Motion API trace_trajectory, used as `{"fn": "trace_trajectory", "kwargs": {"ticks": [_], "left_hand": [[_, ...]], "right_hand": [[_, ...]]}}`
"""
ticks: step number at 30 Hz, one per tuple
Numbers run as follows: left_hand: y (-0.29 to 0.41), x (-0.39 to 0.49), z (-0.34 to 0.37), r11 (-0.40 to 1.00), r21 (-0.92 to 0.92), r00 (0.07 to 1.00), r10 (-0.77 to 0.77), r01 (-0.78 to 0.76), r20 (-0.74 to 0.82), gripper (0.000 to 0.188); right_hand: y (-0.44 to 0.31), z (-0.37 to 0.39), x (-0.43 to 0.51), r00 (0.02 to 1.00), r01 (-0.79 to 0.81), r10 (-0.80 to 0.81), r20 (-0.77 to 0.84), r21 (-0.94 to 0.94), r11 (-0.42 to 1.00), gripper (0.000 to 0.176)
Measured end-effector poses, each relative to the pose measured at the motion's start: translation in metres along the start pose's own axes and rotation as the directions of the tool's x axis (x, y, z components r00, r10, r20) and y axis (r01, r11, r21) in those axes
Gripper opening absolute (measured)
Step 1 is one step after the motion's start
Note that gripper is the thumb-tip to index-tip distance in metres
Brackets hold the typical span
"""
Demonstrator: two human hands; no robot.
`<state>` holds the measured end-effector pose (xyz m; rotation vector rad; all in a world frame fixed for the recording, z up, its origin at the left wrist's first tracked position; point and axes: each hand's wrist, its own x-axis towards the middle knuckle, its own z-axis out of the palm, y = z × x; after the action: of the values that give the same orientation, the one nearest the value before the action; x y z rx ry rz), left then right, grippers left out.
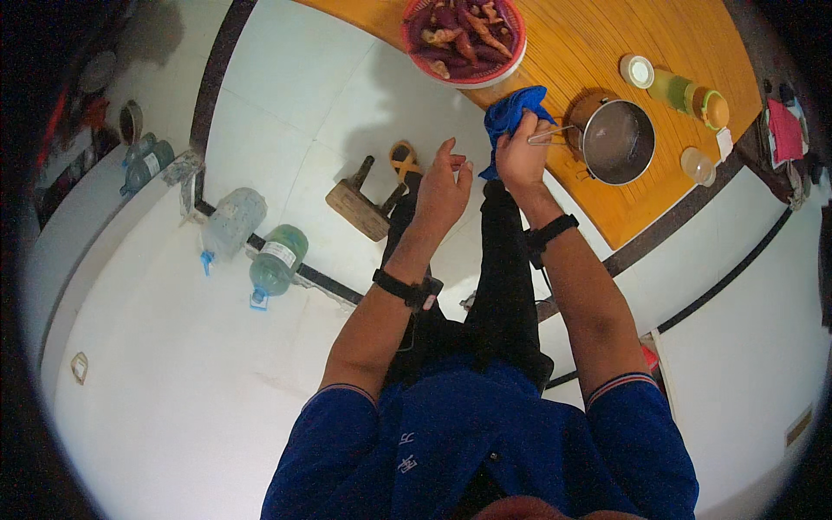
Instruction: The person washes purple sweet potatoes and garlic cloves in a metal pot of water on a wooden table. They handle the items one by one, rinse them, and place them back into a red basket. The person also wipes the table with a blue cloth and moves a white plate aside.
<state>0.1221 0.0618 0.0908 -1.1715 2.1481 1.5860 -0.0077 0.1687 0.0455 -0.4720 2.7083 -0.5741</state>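
My right hand (524,155) grips a crumpled blue cloth (507,120) at the edge of the wooden table (585,39). The wire handle of a metal pot (619,143) reaches to this hand's fingers; whether they hold it too is unclear. The pot stands on the table with its open top showing. To the left, my left hand (445,185) is in the air above the floor, fingers apart and nothing in it. Beyond the cloth, a red plastic basket (522,49) full of purple and reddish sweet potatoes sits at the table's edge.
On the table right of the pot are a greenish bottle (673,90), a round white lid (637,71) and a clear plastic cup (697,166). A small wooden stool (359,209) stands on the floor. Large plastic bottles (278,259) lie at the left.
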Motion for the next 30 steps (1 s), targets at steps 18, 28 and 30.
{"fn": "trace_trajectory", "kwargs": {"ticks": [18,28,30], "left_hand": [[0.046,0.122,-0.061,0.936,-0.343,0.99,-0.116,0.081,-0.082,0.058],[0.05,0.141,-0.071,0.778,-0.607,0.987,-0.114,0.162,0.117,0.048],[0.049,0.144,-0.078,0.76,-0.63,0.987,-0.1,0.157,0.125,0.046]], "right_hand": [[0.034,-0.023,0.079,0.977,0.025,-0.064,-0.201,-0.191,0.981,0.055],[-0.008,-0.04,0.041,0.981,0.08,-0.098,-0.166,-0.109,0.991,0.077],[-0.018,-0.053,0.031,0.952,0.181,-0.194,-0.237,-0.079,0.98,0.069]]}}
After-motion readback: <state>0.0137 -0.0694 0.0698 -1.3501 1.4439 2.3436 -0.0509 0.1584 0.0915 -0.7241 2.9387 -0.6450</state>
